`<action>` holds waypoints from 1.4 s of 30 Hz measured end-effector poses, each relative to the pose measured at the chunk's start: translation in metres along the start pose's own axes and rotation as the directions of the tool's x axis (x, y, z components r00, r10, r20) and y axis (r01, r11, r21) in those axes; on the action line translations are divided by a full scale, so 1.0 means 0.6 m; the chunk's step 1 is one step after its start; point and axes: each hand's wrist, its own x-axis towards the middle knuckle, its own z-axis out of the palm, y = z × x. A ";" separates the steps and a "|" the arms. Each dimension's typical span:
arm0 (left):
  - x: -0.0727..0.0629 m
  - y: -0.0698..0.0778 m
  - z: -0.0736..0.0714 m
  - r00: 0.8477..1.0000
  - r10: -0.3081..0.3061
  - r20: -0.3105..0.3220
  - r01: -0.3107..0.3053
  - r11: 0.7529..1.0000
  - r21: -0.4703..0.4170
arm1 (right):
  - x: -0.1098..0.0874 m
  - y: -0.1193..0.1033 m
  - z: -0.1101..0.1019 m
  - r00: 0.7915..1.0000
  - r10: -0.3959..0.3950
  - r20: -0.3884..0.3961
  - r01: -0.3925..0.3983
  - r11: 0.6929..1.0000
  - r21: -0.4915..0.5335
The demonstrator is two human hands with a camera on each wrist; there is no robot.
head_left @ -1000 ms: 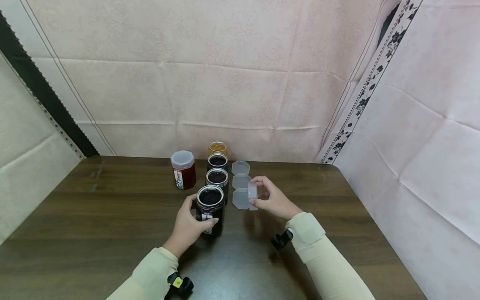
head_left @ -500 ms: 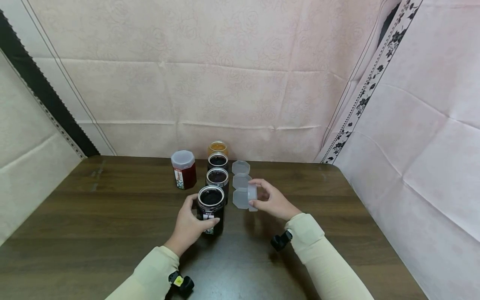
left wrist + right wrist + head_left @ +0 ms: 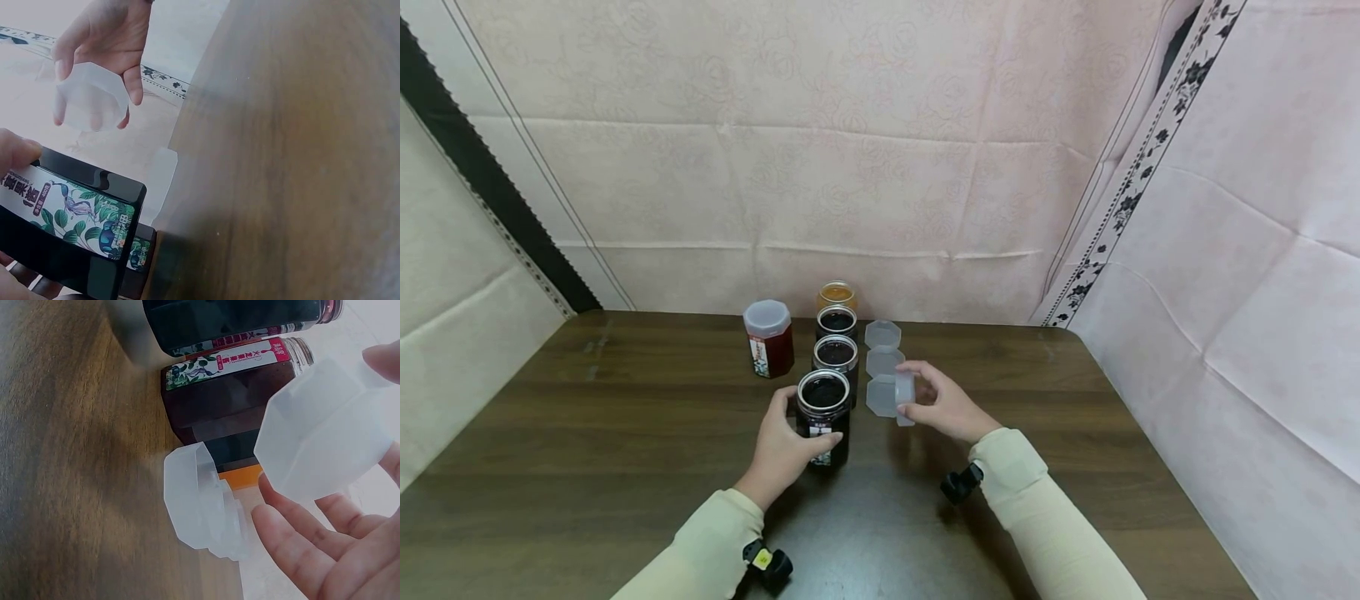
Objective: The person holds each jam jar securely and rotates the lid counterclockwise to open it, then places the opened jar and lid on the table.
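Observation:
My left hand (image 3: 782, 450) holds the nearest dark glass jar (image 3: 824, 417) around its side. This jar has no lid and shows a silver rim. In the left wrist view its plant-pattern label (image 3: 81, 215) faces the camera. My right hand (image 3: 943, 404) pinches a translucent octagonal lid (image 3: 905, 396), turned on edge, right of the jar. The right wrist view shows this lid (image 3: 319, 431) large, between thumb and fingers. Similar lids (image 3: 882, 362) lie in a row on the table just behind it. Whether the held jar touches the table, I cannot tell.
Behind the held jar stand two more unlidded dark jars (image 3: 835, 354) and an amber one (image 3: 837, 295), in a line. A dark red jar (image 3: 771, 350) with a translucent lid stands to the left. The wooden table (image 3: 625, 417) meets a pale cloth (image 3: 880, 192) at the back.
My right hand has sunk slightly with the lid, which stays on edge. My left hand keeps its hold on the jar, almost still. The other jars and lids stay put.

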 end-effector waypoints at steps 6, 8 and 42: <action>0.001 0.000 0.002 1.000 0.008 -0.003 -0.008 1.000 -0.002 | 0.000 0.002 0.001 1.000 0.000 -0.010 0.000 1.000 -0.020; 0.002 0.000 0.003 1.000 0.012 -0.004 -0.012 1.000 -0.003 | 0.001 0.004 0.000 1.000 -0.001 -0.015 0.000 1.000 -0.030; 0.010 -0.009 0.016 0.999 -0.030 -0.025 0.029 0.999 -0.041 | -0.009 0.031 0.004 0.998 0.012 -0.058 -0.015 0.998 -0.055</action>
